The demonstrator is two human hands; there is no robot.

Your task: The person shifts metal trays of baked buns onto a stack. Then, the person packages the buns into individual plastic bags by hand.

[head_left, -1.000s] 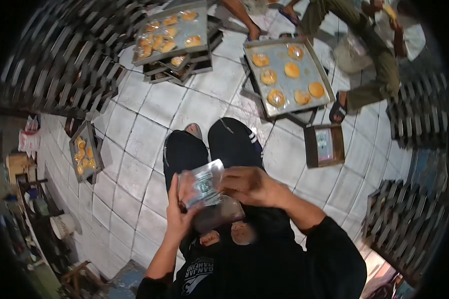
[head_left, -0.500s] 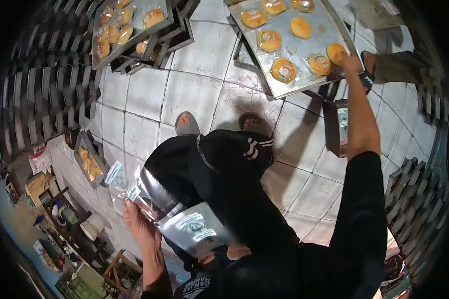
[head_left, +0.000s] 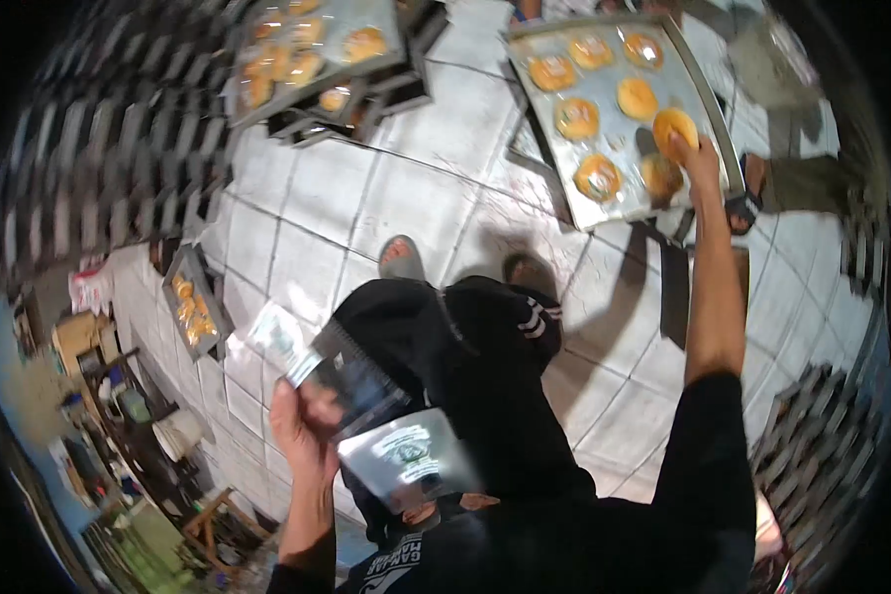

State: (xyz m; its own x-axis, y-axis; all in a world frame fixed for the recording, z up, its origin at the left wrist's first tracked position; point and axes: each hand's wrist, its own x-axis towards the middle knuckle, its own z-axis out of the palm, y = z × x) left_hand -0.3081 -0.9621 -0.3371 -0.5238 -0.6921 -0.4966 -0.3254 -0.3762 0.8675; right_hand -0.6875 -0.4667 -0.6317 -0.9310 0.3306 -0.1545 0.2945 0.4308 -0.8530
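My right hand [head_left: 701, 163] grips a round golden bun [head_left: 674, 127] and holds it just above the near right part of a metal baking tray [head_left: 619, 145]. Several other buns lie on that tray, most of them in clear labelled wrappers; one unwrapped bun [head_left: 638, 98] sits near the middle. In my left hand [head_left: 305, 428] are clear plastic bags [head_left: 404, 457] with printed white-and-green labels, fanned out over my lap. Part of the bags is blurred and shines with glare.
Stacked trays of wrapped buns [head_left: 364, 45] stand at the upper left, and a smaller tray holds buns [head_left: 194, 309] at the left. Tall stacks of dark trays [head_left: 79, 148] line the left side. Another person's sandalled foot [head_left: 745, 203] is beside the baking tray.
My right hand has lifted the bun from the tray and tilted it up. The view has shifted, so things appear lower and further right. My left hand still holds the bags.
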